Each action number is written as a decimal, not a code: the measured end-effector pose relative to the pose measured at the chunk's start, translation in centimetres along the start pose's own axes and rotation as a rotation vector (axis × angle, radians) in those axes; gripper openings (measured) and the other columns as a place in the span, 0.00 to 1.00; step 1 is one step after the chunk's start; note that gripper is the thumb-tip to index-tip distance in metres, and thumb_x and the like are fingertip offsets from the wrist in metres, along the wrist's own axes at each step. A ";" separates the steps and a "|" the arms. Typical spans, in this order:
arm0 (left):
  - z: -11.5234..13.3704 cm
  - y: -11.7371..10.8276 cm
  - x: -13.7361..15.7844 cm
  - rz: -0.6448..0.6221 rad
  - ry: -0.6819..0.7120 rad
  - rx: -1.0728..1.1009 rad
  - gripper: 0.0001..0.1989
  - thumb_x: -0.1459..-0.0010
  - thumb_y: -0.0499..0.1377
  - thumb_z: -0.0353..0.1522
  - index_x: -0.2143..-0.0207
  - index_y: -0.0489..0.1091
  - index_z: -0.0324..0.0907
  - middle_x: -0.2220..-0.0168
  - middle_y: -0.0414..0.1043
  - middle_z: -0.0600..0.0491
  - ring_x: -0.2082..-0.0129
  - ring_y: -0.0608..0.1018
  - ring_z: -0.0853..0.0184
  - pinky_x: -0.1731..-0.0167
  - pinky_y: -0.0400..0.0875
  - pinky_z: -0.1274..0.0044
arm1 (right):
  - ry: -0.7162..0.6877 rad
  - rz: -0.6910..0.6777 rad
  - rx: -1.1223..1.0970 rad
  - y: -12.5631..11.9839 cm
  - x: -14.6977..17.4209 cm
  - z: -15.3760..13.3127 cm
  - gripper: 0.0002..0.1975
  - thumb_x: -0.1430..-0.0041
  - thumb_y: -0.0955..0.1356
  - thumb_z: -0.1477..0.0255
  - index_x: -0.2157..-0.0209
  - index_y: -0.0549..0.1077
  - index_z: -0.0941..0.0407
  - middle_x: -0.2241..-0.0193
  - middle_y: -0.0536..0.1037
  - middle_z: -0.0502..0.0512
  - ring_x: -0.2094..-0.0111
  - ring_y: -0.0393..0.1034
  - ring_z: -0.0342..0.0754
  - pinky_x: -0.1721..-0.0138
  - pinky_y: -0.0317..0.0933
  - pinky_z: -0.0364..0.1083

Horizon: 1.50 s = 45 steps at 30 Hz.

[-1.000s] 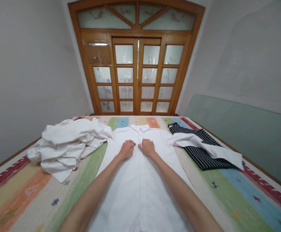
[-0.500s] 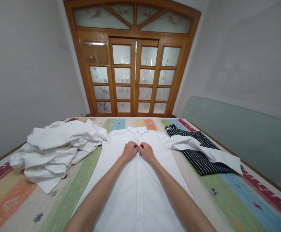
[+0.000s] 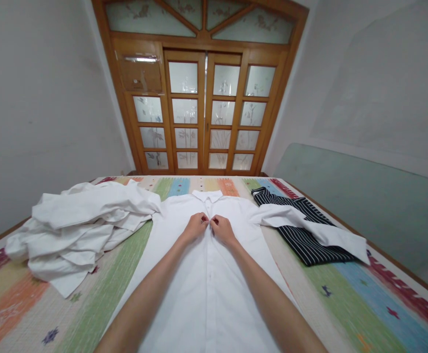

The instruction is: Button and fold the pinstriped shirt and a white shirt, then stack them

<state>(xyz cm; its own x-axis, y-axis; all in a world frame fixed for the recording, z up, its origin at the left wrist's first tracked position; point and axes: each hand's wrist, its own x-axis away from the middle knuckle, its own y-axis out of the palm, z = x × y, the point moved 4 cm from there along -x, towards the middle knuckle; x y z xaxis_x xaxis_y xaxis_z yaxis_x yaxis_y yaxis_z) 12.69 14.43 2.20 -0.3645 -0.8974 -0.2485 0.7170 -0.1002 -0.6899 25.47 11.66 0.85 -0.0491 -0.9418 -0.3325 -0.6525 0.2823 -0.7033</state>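
Note:
A white button-up shirt (image 3: 184,299) lies face up on the bed, its collar at the far end and its placket running down the middle. My left hand (image 3: 196,226) pinches the placket at chest height. Facing it from the other side, my right hand (image 3: 221,228) is also closed on the placket, fingertips almost touching the left ones. The button between the fingers is hidden. The shirt's right-hand sleeve stretches across a folded black-and-white striped garment (image 3: 294,245). At the left, the other sleeve meets a heap of white cloth (image 3: 85,215).
A colourful striped bedspread (image 3: 353,304) covers the bed. Along the right side stands a pale green panel (image 3: 364,181) against the wall. Wooden doors with glass panes (image 3: 204,113) close off the far end.
Both hands stay at the same spot on the placket, with only slight finger movement. The camera view has shifted a little.

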 end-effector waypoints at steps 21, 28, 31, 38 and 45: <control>-1.2 0.5 0.8 0.063 -0.008 0.264 0.04 0.49 0.59 0.28 0.71 0.75 0.39 0.75 0.75 0.55 0.73 0.73 0.70 0.67 0.67 0.78 | 0.024 -0.010 -0.229 0.5 -0.6 1.3 0.13 0.46 0.61 0.76 0.81 0.72 0.56 0.81 0.75 0.49 0.75 0.67 0.43 0.69 0.57 0.40; -1.3 0.4 0.9 0.079 -0.009 0.273 0.05 0.50 0.58 0.27 0.71 0.75 0.38 0.74 0.75 0.55 0.74 0.73 0.70 0.68 0.67 0.78 | 0.031 0.007 -0.219 0.4 -0.4 1.2 0.07 0.51 0.66 0.77 0.76 0.76 0.57 0.79 0.78 0.51 0.75 0.69 0.44 0.69 0.59 0.41; -1.2 0.4 0.9 0.084 -0.009 0.263 0.06 0.51 0.58 0.26 0.71 0.76 0.39 0.74 0.76 0.55 0.74 0.74 0.70 0.68 0.67 0.78 | 0.028 0.006 -0.215 0.4 -0.4 1.1 0.06 0.53 0.67 0.77 0.74 0.77 0.57 0.77 0.79 0.52 0.74 0.70 0.45 0.70 0.60 0.41; -1.1 0.1 1.0 0.125 -0.059 0.237 0.06 0.49 0.57 0.29 0.74 0.74 0.39 0.78 0.73 0.56 0.76 0.73 0.70 0.69 0.67 0.78 | 0.016 0.000 -0.209 0.3 -0.2 0.9 0.06 0.53 0.67 0.78 0.75 0.77 0.58 0.78 0.79 0.52 0.75 0.70 0.44 0.71 0.60 0.40; -0.7 -0.2 1.1 0.113 -0.028 0.199 0.05 0.50 0.60 0.31 0.75 0.74 0.39 0.80 0.72 0.56 0.76 0.73 0.69 0.70 0.66 0.78 | -0.009 0.000 -0.210 0.3 -0.2 1.0 0.05 0.53 0.68 0.78 0.74 0.77 0.57 0.78 0.79 0.51 0.75 0.71 0.44 0.71 0.61 0.40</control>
<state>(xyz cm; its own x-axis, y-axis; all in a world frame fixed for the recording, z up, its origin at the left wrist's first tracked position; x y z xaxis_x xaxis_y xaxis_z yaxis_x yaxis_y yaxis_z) 11.73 13.76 1.54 -0.2606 -0.9192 -0.2954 0.8563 -0.0787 -0.5105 26.04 12.12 0.06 -0.0430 -0.9399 -0.3389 -0.7957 0.2373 -0.5572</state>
